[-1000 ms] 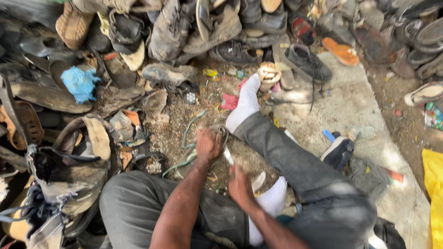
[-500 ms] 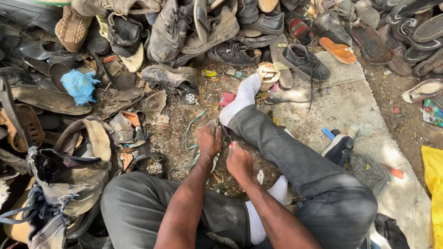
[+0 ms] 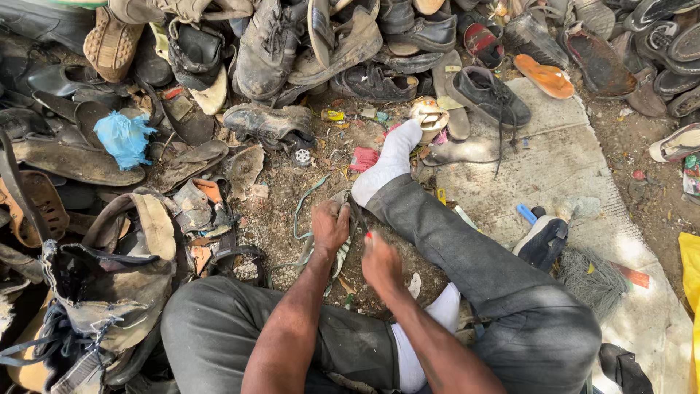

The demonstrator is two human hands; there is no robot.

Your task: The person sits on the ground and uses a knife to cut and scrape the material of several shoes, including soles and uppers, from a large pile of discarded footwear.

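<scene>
I sit on the ground with my legs in grey trousers and white socks [image 3: 390, 164]. My left hand [image 3: 329, 226] presses down on and grips a worn, flat shoe sole [image 3: 343, 252] that lies on the dirt between my legs. A green strap [image 3: 302, 208] curls away from the sole. Just right of the sole, my right hand [image 3: 380, 261] is closed around a small thin tool with a red end [image 3: 368, 235]. The tool's tip points at the sole's edge near my left hand. Most of the tool is hidden in my fist.
A big heap of old shoes, sandals and soles [image 3: 313, 44] fills the back and left. A crumpled blue bag [image 3: 124, 137] lies at the left. At the right are a pale concrete slab [image 3: 561, 168], a dark shoe [image 3: 543, 241], a brush [image 3: 594, 281] and an orange sandal [image 3: 547, 76].
My right hand has come forward from near my knee to beside my left hand at the sole. My left hand has stayed on the sole.
</scene>
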